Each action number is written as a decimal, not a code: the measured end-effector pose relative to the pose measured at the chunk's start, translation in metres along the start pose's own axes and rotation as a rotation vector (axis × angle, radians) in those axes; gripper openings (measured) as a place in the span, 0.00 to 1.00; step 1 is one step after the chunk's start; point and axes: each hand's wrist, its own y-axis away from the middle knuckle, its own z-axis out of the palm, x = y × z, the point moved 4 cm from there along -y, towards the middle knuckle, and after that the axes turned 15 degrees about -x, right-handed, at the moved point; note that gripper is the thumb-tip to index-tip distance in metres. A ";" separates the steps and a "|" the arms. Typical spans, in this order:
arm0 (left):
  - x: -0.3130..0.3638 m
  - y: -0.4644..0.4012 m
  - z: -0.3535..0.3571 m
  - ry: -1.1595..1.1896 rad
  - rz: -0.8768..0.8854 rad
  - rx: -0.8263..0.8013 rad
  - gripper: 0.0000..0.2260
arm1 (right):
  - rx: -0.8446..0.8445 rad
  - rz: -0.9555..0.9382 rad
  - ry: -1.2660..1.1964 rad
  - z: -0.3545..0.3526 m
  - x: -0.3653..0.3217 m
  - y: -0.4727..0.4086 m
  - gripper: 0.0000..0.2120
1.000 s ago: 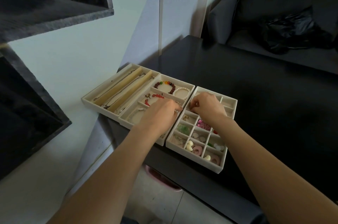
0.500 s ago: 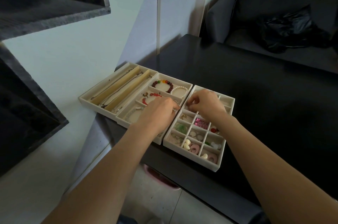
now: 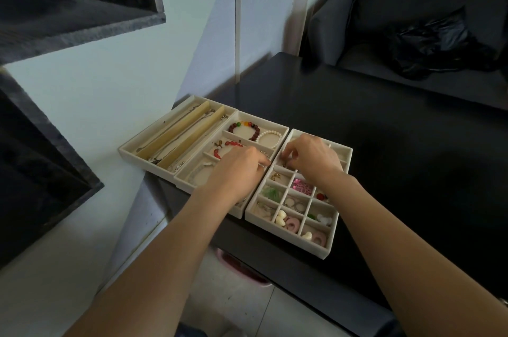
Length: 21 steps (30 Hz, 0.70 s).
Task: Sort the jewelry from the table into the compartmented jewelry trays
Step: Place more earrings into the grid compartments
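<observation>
Three cream trays sit side by side, touching, at the near-left edge of the black table (image 3: 384, 122). Clock directions taken from the middle tray (image 3: 286, 130), 12 o'clock pointing away from the person.

Long-slot tray (image 3: 129, 150), at 9 o'clock: thin chains lie along its channels between two tan dividers.

Middle tray: dark beaded bracelet (image 3: 244, 127) and pearl bracelet (image 3: 270, 138) share the far compartment, toward 12 o'clock, side by side. Red bead bracelet (image 3: 225, 145) in the next compartment nearer the person. A pale bracelet lies in the near-left compartment, partly hidden.

Grid tray (image 3: 331, 247), at 3 o'clock: small cells hold a pink piece (image 3: 302, 186), a green piece (image 3: 270, 192), metal rings (image 3: 295, 203), cream and pink earrings (image 3: 287, 221).

Left hand (image 3: 236, 171): over the middle tray's near-right part, fingers curled together, tips pointing toward 3 o'clock at the wall shared with the grid tray. Whether it pinches anything: cannot tell.

Right hand (image 3: 313, 159): over the grid tray's far cells, fingers curled downward, thumb and forefinger close together above a far-left cell. A small dark item shows just under the fingertips; contact cannot be confirmed.

Grey armchair (image 3: 412, 20) beyond the table at 1 o'clock, black bag (image 3: 434, 42) on its seat
</observation>
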 end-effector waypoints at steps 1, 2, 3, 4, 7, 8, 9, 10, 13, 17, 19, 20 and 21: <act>0.000 0.000 0.000 0.002 -0.002 -0.001 0.14 | 0.003 -0.001 0.008 0.000 -0.001 0.000 0.08; 0.000 0.000 0.000 0.001 -0.005 -0.002 0.14 | 0.007 -0.003 0.018 0.001 -0.002 0.000 0.08; 0.000 0.000 0.000 -0.001 -0.006 -0.006 0.14 | 0.009 -0.007 0.029 0.001 -0.002 0.001 0.08; 0.001 0.001 -0.001 0.000 -0.004 -0.010 0.14 | 0.011 -0.009 0.038 0.001 -0.003 0.001 0.07; 0.001 0.001 -0.001 -0.007 -0.003 -0.013 0.14 | 0.014 -0.011 0.054 0.001 -0.005 0.003 0.07; 0.001 0.001 -0.001 -0.011 0.000 -0.013 0.14 | 0.011 -0.010 0.063 0.001 -0.006 0.004 0.07; 0.001 0.000 -0.001 -0.012 0.003 -0.015 0.14 | 0.009 -0.010 0.073 0.000 -0.006 0.004 0.07; 0.002 0.000 -0.001 -0.005 0.005 -0.018 0.13 | 0.011 -0.012 0.084 0.000 -0.007 0.005 0.07; 0.004 -0.004 -0.002 0.159 0.013 -0.014 0.12 | 0.022 -0.018 0.105 -0.001 -0.008 0.006 0.06; -0.007 -0.011 -0.007 0.939 -0.108 0.022 0.12 | 0.028 -0.011 0.026 -0.004 -0.005 0.007 0.06; -0.009 -0.010 -0.006 1.396 -0.156 0.008 0.13 | 0.021 -0.019 -0.106 -0.006 -0.002 0.006 0.06; -0.007 -0.008 -0.005 1.561 -0.151 -0.001 0.13 | 0.024 -0.032 -0.195 -0.008 -0.002 0.007 0.07; -0.005 -0.007 -0.005 1.697 -0.134 -0.009 0.14 | 0.040 -0.048 -0.290 -0.012 -0.002 0.007 0.07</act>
